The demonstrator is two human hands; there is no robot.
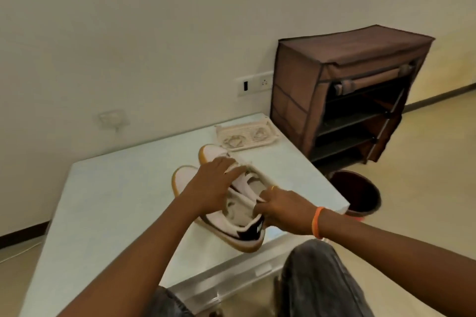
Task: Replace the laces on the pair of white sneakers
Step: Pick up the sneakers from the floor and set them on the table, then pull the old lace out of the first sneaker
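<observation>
Left hand (pixel 216 183) lies flat, fingers straight, across the sneakers (pixel 231 216); right hand (pixel 280 207) seemingly pinches a sneaker's collar.

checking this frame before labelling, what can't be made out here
Head view only:
- Sneakers: eyelets, and whether laces are in, hidden under left hand and right hand.
- Tray: contents blurred, possibly coiled laces.
- Bin: partly hidden by table.
- Rack shelves: too dark.
</observation>
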